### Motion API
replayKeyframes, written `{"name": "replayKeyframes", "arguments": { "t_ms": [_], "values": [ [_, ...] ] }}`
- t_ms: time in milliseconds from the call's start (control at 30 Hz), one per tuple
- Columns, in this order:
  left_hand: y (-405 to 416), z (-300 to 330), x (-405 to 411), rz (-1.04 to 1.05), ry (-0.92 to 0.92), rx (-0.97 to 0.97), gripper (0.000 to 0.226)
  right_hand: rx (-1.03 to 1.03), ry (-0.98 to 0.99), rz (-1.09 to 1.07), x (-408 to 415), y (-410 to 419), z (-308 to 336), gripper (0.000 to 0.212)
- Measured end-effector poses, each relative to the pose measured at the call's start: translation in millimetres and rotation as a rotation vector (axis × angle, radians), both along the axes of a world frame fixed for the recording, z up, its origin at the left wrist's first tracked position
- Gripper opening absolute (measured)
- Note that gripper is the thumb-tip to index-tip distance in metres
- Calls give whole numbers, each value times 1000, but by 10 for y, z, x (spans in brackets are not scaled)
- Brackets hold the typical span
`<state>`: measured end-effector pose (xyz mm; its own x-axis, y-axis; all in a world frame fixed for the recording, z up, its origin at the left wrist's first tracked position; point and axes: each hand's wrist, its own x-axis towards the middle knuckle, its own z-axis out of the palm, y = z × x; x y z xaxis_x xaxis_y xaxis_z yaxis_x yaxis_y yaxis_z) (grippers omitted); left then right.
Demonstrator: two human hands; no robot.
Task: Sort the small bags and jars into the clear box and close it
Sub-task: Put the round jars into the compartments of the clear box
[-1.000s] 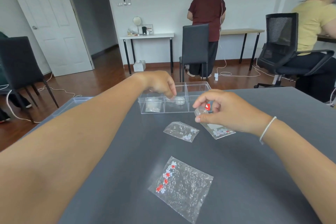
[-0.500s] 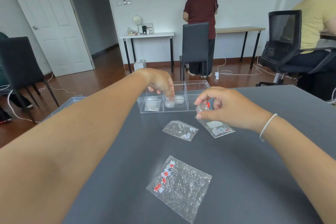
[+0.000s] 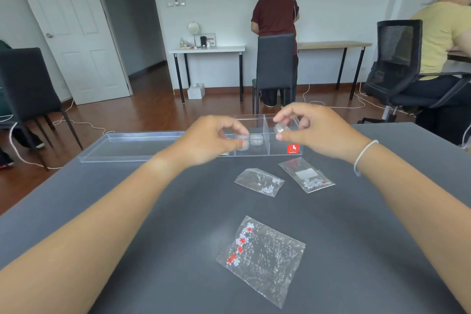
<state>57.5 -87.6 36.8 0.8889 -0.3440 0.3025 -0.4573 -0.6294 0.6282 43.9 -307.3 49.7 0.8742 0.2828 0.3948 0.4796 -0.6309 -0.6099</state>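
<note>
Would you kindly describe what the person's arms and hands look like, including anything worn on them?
Both forearms are bare right up to the frame edge, with no sleeves, gloves or watch showing. The right hand has a thin white cord bracelet looped around its wrist. The left hand and its wrist carry nothing. No rings, cables or markings are visible on either hand.

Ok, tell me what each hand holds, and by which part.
Right hand: a small clear round jar, pinched by its sides. Left hand: fingers on another small clear jar in the clear box; grip unclear.
</note>
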Motion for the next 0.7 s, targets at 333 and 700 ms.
{"name": "replayKeyframes", "arguments": {
  "t_ms": [333, 700],
  "values": [
    [-32, -367, -173, -137, 86, 237, 38, -136, 131, -48, 540, 356, 102, 17],
    [-39, -408, -113, -155, 131, 343, 47, -410, 416, -19, 787, 420, 176, 15]
  ]
}}
